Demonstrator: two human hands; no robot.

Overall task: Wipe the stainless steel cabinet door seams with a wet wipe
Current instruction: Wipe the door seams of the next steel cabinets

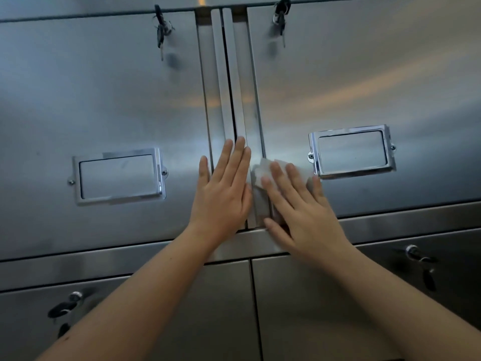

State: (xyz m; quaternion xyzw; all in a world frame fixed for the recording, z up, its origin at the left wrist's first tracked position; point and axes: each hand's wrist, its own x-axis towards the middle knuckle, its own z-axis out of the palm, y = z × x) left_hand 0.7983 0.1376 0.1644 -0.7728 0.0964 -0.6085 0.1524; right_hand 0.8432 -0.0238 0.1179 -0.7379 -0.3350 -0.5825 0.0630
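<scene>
Steel door seam (232, 87) under flat left hand (223, 190), right hand (299, 207) flat on white wipe (261, 171)

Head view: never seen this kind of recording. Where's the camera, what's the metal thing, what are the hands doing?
There is no robot here. A person works with bare hands, and the single picture comes from a wide-angle camera worn on the head, looking forward and down. That is why both forearms come in from the bottom edge.

In front is a stainless steel cabinet. Its two upper doors meet at a vertical seam, with lower doors beneath. Each upper door carries a chrome label frame, and keys hang in the locks.

The left hand lies flat, fingers straight, on the left door's edge beside the seam. The right hand presses a white wet wipe flat against the right door, low down near the seam. Nothing is gripped: pressure alone holds the wipe.
</scene>
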